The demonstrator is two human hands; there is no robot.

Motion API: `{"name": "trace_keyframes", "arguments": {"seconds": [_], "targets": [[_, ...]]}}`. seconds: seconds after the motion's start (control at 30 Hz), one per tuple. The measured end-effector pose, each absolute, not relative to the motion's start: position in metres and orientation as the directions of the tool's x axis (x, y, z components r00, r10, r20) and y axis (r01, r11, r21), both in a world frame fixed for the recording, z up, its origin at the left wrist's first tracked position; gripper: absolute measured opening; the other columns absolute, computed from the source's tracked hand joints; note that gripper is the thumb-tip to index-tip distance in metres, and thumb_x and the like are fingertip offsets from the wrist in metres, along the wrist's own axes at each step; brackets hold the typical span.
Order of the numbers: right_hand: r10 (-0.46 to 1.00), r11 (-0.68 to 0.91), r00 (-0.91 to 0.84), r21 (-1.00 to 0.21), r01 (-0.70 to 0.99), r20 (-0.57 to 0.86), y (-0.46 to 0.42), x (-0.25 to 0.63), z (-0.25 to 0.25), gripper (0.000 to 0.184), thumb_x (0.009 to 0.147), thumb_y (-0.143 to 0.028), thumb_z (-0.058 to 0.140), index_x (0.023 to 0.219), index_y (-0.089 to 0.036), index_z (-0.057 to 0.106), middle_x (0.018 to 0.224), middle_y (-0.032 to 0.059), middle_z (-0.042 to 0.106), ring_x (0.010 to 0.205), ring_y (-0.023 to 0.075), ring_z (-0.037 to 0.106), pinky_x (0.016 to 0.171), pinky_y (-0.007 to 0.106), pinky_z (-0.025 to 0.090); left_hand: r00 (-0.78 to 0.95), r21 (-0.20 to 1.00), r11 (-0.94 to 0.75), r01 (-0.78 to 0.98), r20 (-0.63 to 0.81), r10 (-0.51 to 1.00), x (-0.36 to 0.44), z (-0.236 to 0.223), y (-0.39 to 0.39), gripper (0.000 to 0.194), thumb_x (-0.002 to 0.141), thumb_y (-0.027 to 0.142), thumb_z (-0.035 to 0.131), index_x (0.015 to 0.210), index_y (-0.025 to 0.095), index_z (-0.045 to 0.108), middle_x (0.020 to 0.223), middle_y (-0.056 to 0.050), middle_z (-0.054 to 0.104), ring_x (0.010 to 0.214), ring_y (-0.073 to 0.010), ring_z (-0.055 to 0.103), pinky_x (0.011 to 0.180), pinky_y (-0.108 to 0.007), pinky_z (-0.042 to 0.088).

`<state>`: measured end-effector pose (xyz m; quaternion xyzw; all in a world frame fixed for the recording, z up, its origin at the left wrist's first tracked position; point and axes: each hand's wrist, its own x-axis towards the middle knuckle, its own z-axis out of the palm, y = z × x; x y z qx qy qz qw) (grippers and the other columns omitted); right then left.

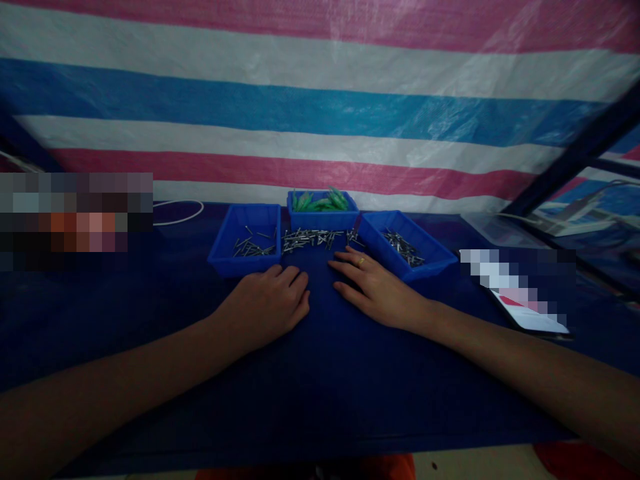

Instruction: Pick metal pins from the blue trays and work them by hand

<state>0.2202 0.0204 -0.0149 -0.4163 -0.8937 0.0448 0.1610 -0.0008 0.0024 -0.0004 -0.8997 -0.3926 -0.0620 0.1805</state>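
My left hand (273, 300) rests on the dark blue table with its fingers curled in. Its knuckles are close to the front of the left blue bin (245, 268), which has thin nails (253, 249) on its floor. Whatever the palm may hold is hidden. To the right, my right hand (373, 287), with a ring on one finger, lies with its fingers apart and nothing in them. Its fingertips are just short of a loose heap of silvery nails (313, 239) between the bins. Beside it stands the right blue bin (435, 265), with more nails (403, 247) inside.
Behind the heap, a small blue bin (324, 218) holds green pieces wrapped in clear plastic (320, 202). A phone (530, 320) lies at the right, partly blurred out. A white cable (183, 220) runs along the back left. Striped sheeting (320, 113) hangs behind the table.
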Motion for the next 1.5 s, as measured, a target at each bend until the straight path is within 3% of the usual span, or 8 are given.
{"name": "trace_keyframes", "arguments": {"seconds": [0.23, 0.43, 0.7, 0.97, 1.17, 1.5], "targets": [[0.743, 0.666, -0.605, -0.233, 0.708, 0.285, 0.020, 0.221, -0.015, 0.043, 0.091, -0.035, 0.042, 0.126, -0.012, 0.051, 0.132, 0.0166, 0.047, 0.130, 0.0300, 0.034, 0.104, 0.052, 0.033, 0.747, -0.268, -0.698, 0.664, 0.267, 0.609, 0.000, 0.001, 0.003, 0.023, 0.089, 0.020, 0.041, 0.090, 0.011, 0.062, 0.080, -0.009, 0.060, 0.076, -0.0210, 0.056, 0.067, -0.033, 0.048], [0.744, 0.664, -0.612, -0.200, 0.721, 0.267, 0.019, 0.221, -0.015, 0.044, 0.092, -0.036, 0.039, 0.127, -0.011, 0.050, 0.132, 0.0163, 0.047, 0.130, 0.0292, 0.034, 0.105, 0.050, 0.033, 0.843, -0.292, -0.792, 0.535, 0.248, 0.478, -0.005, -0.001, 0.007, 0.017, 0.087, 0.016, 0.044, 0.086, 0.012, 0.060, 0.080, -0.007, 0.058, 0.075, -0.0192, 0.054, 0.068, -0.032, 0.047], [0.666, 0.745, -0.671, -0.244, 0.621, 0.327, 0.017, 0.222, -0.012, 0.034, 0.091, -0.029, 0.044, 0.121, -0.016, 0.053, 0.125, 0.0125, 0.052, 0.125, 0.0241, 0.040, 0.103, 0.045, 0.038, 0.914, -0.182, -0.920, 0.346, 0.286, 0.287, -0.010, -0.004, 0.011, 0.020, 0.091, 0.013, 0.040, 0.099, 0.013, 0.058, 0.089, -0.006, 0.059, 0.085, -0.0173, 0.053, 0.076, -0.028, 0.048], [0.528, 0.845, -0.797, -0.274, 0.459, 0.295, 0.013, 0.220, -0.004, 0.031, 0.092, -0.025, 0.043, 0.120, -0.015, 0.054, 0.121, 0.0110, 0.055, 0.117, 0.0200, 0.047, 0.100, 0.041, 0.040, 0.924, 0.006, -0.974, 0.227, 0.314, 0.218, -0.007, 0.001, 0.006, 0.022, 0.091, 0.012, 0.038, 0.095, 0.012, 0.059, 0.088, -0.006, 0.060, 0.087, -0.0158, 0.053, 0.078, -0.025, 0.047], [0.558, 0.811, -0.780, -0.384, 0.441, 0.282, -0.004, 0.214, -0.002, 0.022, 0.089, -0.019, 0.048, 0.108, -0.016, 0.058, 0.113, 0.0088, 0.059, 0.112, 0.0179, 0.051, 0.097, 0.035, 0.043, 0.916, 0.104, -0.980, 0.170, 0.350, 0.196, -0.006, 0.003, 0.003, 0.024, 0.094, 0.013, 0.034, 0.102, 0.012, 0.057, 0.094, -0.007, 0.063, 0.090, -0.0139, 0.055, 0.080, -0.023, 0.048], [0.536, 0.837, -0.793, -0.306, 0.454, 0.289, 0.000, 0.215, -0.003, 0.017, 0.093, -0.020, 0.041, 0.094, -0.016, 0.057, 0.104, 0.0086, 0.059, 0.101, 0.0179, 0.054, 0.090, 0.034, 0.046, 0.910, 0.049, -0.975, 0.218, 0.350, 0.221, -0.005, -0.002, 0.005, 0.023, 0.092, 0.012, 0.036, 0.099, 0.012, 0.058, 0.091, -0.006, 0.062, 0.088, -0.0134, 0.055, 0.081, -0.024, 0.048]]}}
